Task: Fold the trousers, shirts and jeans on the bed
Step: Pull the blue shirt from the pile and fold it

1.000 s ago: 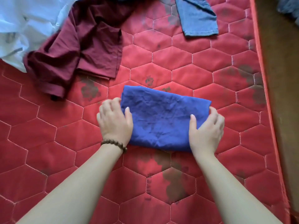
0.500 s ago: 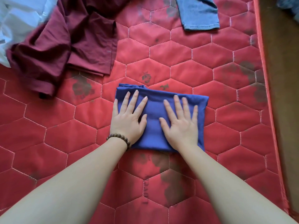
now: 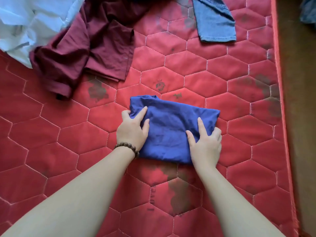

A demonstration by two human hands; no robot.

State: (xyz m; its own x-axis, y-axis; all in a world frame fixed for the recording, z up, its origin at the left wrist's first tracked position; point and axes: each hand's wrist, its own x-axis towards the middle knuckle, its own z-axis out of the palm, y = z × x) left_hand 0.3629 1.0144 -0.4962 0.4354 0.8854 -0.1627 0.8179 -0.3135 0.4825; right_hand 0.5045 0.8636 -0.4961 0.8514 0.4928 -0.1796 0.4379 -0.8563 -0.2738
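Half a second ago both hands pressed flat; now the left hand (image 3: pixel 132 129) and right hand (image 3: pixel 205 142) grasp the folded blue cloth garment's (image 3: pixel 171 127) ends, mid-bed (image 3: pixel 68 134) towards its right edge, seemingly ready to lift it aside.

Two bare forearms and hands, one bracelet worn

No sleeves are seen on either forearm, both being uncovered up to the frame's lower edge. A bracelet (image 3: pixel 127 147) of round, dark brown beads is worn at the wrist of the left hand (image 3: pixel 132 130). The right hand (image 3: pixel 206 145) is seen without jewellery.
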